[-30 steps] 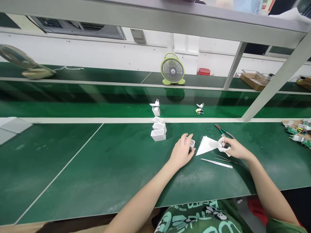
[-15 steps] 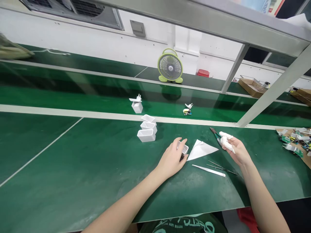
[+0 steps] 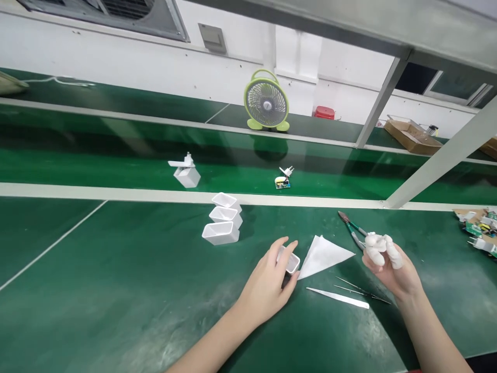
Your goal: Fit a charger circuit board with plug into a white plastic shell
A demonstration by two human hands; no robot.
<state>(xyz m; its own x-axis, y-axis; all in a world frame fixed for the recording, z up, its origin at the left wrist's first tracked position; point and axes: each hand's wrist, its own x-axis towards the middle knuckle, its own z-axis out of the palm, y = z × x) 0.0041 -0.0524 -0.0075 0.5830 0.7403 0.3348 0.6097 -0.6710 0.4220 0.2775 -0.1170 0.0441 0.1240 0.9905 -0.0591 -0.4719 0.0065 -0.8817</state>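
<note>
My left hand [image 3: 264, 285] is closed around a small white plastic case [image 3: 292, 263], its open side up, resting at the green tabletop. Beside it lies a folded white cloth or paper [image 3: 328, 255], triangular in shape. My right hand [image 3: 399, 274] is turned palm up, its fingers curled together. White finger covers [image 3: 375, 255] wrap several of its fingertips; whether anything small is pinched between them I cannot make out. Close by are green-handled pliers [image 3: 352, 228], partly behind that hand. White tweezers [image 3: 339, 297] and dark thin tweezers [image 3: 363, 292] lie nearer to me.
Three open white cases [image 3: 221, 234] stand in a row left of centre. Behind them are a white case with a plug cover [image 3: 187, 176] and a small circuit board [image 3: 282, 183]. Circuit parts [image 3: 483, 228] lie far right. A metal post [image 3: 438, 155] rises there; a green fan [image 3: 266, 101] stands behind.
My view has shifted, so the table things sit differently in the picture. My right hand's covered fingers have turned upward and curled inward. The left hand keeps the white case.
</note>
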